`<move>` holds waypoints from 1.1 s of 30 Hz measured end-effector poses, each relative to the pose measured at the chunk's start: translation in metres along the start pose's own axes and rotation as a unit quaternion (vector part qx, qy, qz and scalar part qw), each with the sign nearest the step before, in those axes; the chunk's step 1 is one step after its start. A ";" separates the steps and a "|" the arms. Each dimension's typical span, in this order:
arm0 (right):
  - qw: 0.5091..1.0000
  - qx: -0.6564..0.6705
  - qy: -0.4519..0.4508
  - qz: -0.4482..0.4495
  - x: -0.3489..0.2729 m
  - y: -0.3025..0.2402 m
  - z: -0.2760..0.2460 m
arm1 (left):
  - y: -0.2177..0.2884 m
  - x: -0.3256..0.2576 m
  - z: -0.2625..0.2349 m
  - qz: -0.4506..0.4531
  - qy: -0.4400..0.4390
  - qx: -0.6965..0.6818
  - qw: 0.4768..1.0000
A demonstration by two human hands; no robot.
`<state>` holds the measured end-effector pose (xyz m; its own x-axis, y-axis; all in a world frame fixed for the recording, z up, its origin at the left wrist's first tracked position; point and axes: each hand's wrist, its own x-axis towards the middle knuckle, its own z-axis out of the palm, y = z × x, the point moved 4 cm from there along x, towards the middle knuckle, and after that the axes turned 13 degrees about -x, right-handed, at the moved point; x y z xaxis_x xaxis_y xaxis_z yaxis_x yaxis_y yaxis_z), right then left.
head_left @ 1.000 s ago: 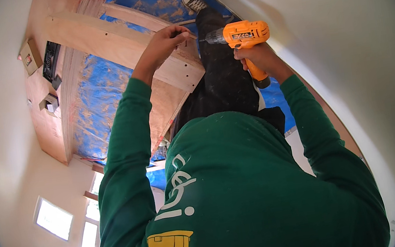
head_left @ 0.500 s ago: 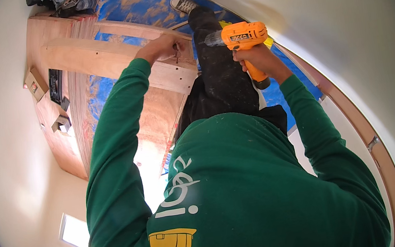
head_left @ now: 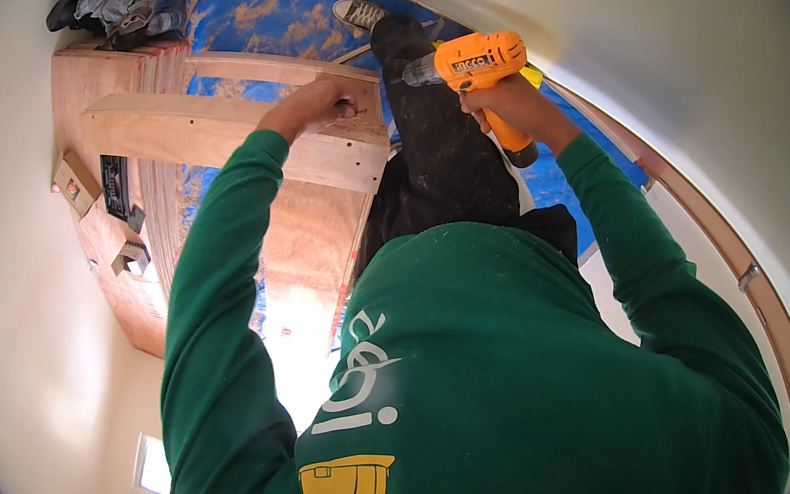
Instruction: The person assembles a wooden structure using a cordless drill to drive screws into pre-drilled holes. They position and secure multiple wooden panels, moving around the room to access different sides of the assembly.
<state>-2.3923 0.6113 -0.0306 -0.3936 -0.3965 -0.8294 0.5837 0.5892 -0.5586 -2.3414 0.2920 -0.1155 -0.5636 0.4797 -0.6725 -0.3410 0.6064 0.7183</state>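
In my right hand (head_left: pixel 519 108) is an orange cordless drill (head_left: pixel 480 60), my fingers wrapped round its grip. The drill's chuck points left, toward the wooden frame, and stays apart from it. My left hand (head_left: pixel 313 107) is over the near right corner of that pale wooden frame (head_left: pixel 166 127), its fingers curled together. Whatever sits between those fingers is too small to make out. Dark holes show in the frame's board near its right end. A panel (head_left: pixel 309 244) of reddish plywood lies beside the frame.
A plywood stack (head_left: pixel 136 309) on the left bears small cardboard boxes (head_left: pixel 77 183) and a black case (head_left: pixel 115 185). Crumpled clothes (head_left: pixel 119 8) lie at the far left. A blue sheet (head_left: pixel 256 9) strewn with sawdust covers the floor. The white wall (head_left: pixel 668 37) rises close on the right.
My left hand has shifted slightly left, its fingers still curled over the frame's corner. The drill has moved a little left and up in view. The whole view has shifted slightly.
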 end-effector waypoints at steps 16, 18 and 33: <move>0.998 -0.017 -0.053 -0.017 0.012 0.000 -0.002 | 0.022 -0.002 0.057 -0.052 0.045 -0.063 0.996; 0.998 -0.017 -0.063 -0.011 0.015 0.002 -0.003 | 0.024 -0.002 0.059 -0.054 0.045 -0.048 0.996; 0.990 -0.022 -0.134 0.034 0.028 0.009 -0.011 | 0.029 -0.003 0.063 -0.068 0.057 -0.028 0.996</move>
<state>-2.4057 0.6128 -0.0589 -0.1481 -0.5246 -0.8384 0.5689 0.6482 -0.5061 -2.3021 0.3485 -0.1039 -0.5903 0.3181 -0.7419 -0.4599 0.6228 0.6329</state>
